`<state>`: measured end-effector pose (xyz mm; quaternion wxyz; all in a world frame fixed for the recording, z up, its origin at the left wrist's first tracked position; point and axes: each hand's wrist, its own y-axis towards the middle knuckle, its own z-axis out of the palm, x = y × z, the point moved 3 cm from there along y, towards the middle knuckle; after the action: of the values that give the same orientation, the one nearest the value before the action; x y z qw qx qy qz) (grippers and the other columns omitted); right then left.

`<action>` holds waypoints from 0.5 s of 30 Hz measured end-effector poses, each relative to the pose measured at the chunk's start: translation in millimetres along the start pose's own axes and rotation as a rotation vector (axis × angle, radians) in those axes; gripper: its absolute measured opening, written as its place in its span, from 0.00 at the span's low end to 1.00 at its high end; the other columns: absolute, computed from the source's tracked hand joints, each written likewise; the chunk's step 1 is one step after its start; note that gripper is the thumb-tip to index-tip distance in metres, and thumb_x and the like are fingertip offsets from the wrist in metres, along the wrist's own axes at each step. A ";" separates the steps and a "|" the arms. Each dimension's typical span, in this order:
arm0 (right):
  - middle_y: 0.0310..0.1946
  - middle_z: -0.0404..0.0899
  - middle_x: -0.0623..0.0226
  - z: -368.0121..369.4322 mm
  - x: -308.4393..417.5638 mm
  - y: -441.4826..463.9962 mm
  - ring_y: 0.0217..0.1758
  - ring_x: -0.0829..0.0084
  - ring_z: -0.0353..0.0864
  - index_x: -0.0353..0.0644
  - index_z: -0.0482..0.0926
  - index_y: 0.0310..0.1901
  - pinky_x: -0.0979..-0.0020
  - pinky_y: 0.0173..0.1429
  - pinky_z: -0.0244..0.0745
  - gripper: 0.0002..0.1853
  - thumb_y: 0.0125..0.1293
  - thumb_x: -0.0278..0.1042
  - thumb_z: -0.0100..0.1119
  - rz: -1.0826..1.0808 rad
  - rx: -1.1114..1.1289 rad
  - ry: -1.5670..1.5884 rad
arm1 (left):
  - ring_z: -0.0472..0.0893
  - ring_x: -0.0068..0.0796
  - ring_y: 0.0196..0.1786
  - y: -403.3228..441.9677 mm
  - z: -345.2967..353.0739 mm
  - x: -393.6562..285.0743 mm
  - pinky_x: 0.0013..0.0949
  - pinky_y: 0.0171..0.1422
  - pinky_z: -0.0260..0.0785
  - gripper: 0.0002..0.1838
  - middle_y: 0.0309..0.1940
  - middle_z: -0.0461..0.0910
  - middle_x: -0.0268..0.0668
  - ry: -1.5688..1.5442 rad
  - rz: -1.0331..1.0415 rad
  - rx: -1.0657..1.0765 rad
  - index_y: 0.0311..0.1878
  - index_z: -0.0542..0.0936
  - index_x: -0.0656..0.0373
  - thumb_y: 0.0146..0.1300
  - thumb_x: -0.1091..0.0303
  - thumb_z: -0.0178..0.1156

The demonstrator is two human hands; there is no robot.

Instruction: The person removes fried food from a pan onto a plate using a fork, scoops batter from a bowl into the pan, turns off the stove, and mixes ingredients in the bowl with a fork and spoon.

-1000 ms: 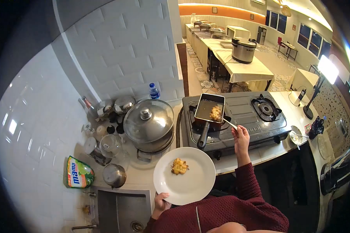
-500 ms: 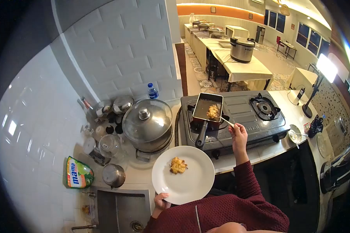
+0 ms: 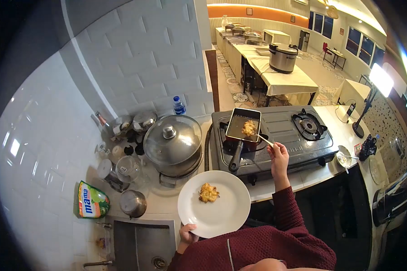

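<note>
My left hand (image 3: 188,233) grips the lower left rim of a round white plate (image 3: 230,198), with the thumb on top. One golden-brown fritter (image 3: 208,193) lies left of the plate's middle. Over the stove, my right hand (image 3: 279,156) is closed on the handle of a slim utensil (image 3: 266,141); whether it is a spoon or a fork I cannot tell. Its far end meets a second fritter (image 3: 248,128) in the square frying pan (image 3: 234,121). The pan rests on the left burner, its black handle (image 3: 235,156) pointing toward me.
Left of the stove stands a large lidded pot (image 3: 172,144), close to the plate. Glass jars (image 3: 128,169) and a small metal pot (image 3: 133,203) crowd the wall side, above the sink (image 3: 142,246). A small bowl (image 3: 343,158) sits right of the stove (image 3: 276,124).
The view has shifted very slightly. Both hands, the plate and the utensil keep nearly the same places, and the second fritter is still in the pan.
</note>
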<state>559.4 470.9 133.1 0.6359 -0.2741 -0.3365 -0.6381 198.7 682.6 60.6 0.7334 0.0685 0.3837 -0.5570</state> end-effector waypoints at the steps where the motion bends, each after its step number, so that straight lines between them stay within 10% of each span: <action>1: 0.34 0.75 0.64 -1.8 -1.9 0.6 0.35 0.75 0.79 0.35 0.70 0.41 0.78 0.41 0.77 0.07 0.64 0.28 0.52 0.000 -0.002 -0.004 | 0.76 0.30 0.39 0.2 0.5 -0.2 0.30 0.45 0.72 0.13 0.37 0.76 0.41 -0.040 -0.018 0.030 0.36 0.73 0.67 0.46 0.71 0.48; 8: 0.34 0.75 0.64 1.1 -0.3 -2.9 0.35 0.75 0.79 0.35 0.70 0.41 0.79 0.41 0.77 0.07 0.64 0.28 0.52 0.007 0.005 -0.012 | 0.75 0.32 0.41 4.3 -5.1 2.0 0.33 0.46 0.72 0.22 0.41 0.73 0.41 0.374 0.246 -0.005 0.46 0.69 0.67 0.43 0.74 0.46; 15: 0.35 0.75 0.64 2.0 1.6 -3.0 0.36 0.74 0.78 0.34 0.69 0.41 0.79 0.42 0.76 0.08 0.64 0.27 0.52 0.002 0.018 -0.007 | 0.75 0.33 0.41 -6.5 21.5 -8.5 0.33 0.46 0.72 0.25 0.40 0.72 0.40 0.054 0.099 -0.007 0.49 0.67 0.66 0.42 0.75 0.47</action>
<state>556.2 471.3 135.3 0.6378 -0.2710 -0.3441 -0.6335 202.8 675.3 83.2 0.7496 0.0998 0.4017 -0.5165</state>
